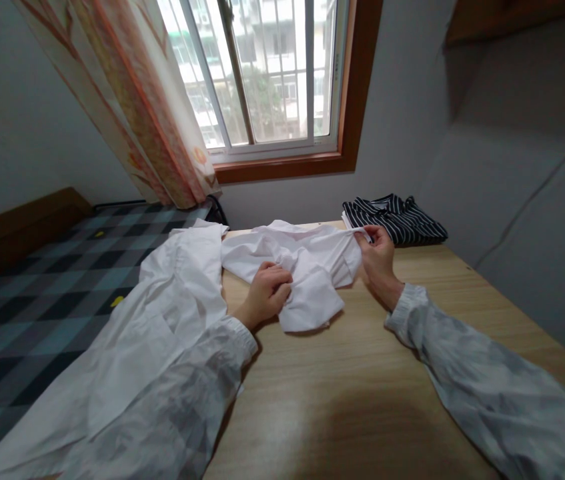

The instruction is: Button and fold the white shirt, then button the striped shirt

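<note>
A crumpled white garment (307,260) lies across the far part of the wooden table. My left hand (268,290) is closed, its curled fingers gripping the cloth near the middle. At the garment's right end, my right hand (378,257) pinches its edge between thumb and fingers and holds it slightly raised. Left of these, a larger white garment with a pocket (162,320) is spread over the table's left side, and my left forearm passes over it. Whether the two white pieces are joined is not clear from here.
A folded black-and-white striped garment (397,219) sits at the table's (322,393) far right corner. To the left is a bed with a checked cover (37,287). Behind the table are a window (272,73), a patterned curtain (137,100) and a wall.
</note>
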`<move>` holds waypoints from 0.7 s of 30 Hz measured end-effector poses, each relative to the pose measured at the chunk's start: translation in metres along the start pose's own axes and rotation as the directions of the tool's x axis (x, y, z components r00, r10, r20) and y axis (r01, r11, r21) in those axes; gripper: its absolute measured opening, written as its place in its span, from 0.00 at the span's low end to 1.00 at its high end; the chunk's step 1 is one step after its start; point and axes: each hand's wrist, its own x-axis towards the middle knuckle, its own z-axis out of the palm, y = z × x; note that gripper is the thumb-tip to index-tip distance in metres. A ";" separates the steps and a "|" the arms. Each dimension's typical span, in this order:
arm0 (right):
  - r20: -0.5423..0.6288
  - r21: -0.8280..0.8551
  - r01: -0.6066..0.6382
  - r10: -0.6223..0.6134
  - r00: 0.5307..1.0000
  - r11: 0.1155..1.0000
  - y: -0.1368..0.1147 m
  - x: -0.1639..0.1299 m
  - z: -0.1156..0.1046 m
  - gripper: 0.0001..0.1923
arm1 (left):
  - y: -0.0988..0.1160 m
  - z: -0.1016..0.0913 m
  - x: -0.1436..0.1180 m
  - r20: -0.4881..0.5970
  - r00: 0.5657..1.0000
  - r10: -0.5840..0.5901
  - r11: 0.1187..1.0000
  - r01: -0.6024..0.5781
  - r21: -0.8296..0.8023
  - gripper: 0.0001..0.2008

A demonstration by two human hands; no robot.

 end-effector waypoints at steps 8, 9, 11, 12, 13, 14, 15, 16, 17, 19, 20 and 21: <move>0.003 -0.011 -0.044 0.044 0.999 0.999 -0.012 0.004 -0.004 0.20 | -0.013 0.000 0.000 -0.176 0.963 -0.205 0.960 0.163 -0.228 0.24; 0.005 -0.008 -0.045 0.045 0.999 0.999 -0.018 0.007 -0.008 0.21 | -0.010 -0.003 0.000 -0.134 0.972 -0.195 0.961 0.162 -0.223 0.24; 0.033 -0.025 -0.040 0.041 0.999 0.999 -0.033 0.015 -0.024 0.22 | 0.001 -0.013 0.001 0.004 0.989 -0.147 0.971 0.145 -0.191 0.25; 0.054 -0.054 -0.037 0.039 0.998 0.998 -0.041 0.021 -0.035 0.22 | 0.008 -0.022 0.001 0.087 0.988 -0.129 0.977 0.142 -0.158 0.25; 0.119 -0.108 -0.046 0.059 0.991 0.993 -0.049 0.028 -0.048 0.22 | 0.015 -0.031 0.001 0.170 0.977 -0.125 0.983 0.145 -0.115 0.25; 0.191 -0.188 -0.044 0.081 0.978 0.981 -0.058 0.036 -0.064 0.22 | 0.023 -0.043 -0.001 0.245 0.959 -0.142 0.985 0.161 -0.059 0.25; 0.274 -0.292 -0.015 0.099 0.957 0.956 -0.065 0.044 -0.081 0.22 | 0.031 -0.055 -0.004 0.319 0.929 -0.189 0.981 0.196 0.009 0.25; 0.367 -0.407 0.050 0.113 0.923 0.912 -0.072 0.053 -0.098 0.21 | 0.038 -0.069 -0.008 0.379 0.893 -0.242 0.970 0.233 0.070 0.24; 0.488 -0.504 0.142 0.146 0.860 0.852 -0.078 0.061 -0.114 0.20 | 0.044 -0.082 -0.012 0.441 0.851 -0.284 0.958 0.264 0.108 0.23; 0.683 -0.606 0.314 0.275 0.677 0.731 -0.089 0.074 -0.139 0.19 | 0.049 -0.109 -0.020 0.555 0.755 -0.348 0.933 0.334 0.131 0.21; 0.722 -0.632 0.377 0.338 0.604 0.678 -0.093 0.079 -0.146 0.19 | 0.048 -0.121 -0.023 0.582 0.728 -0.363 0.924 0.359 0.128 0.20; 0.742 -0.641 0.424 0.374 0.557 0.640 -0.097 0.083 -0.148 0.19 | 0.043 -0.131 -0.023 0.586 0.719 -0.375 0.919 0.374 0.129 0.20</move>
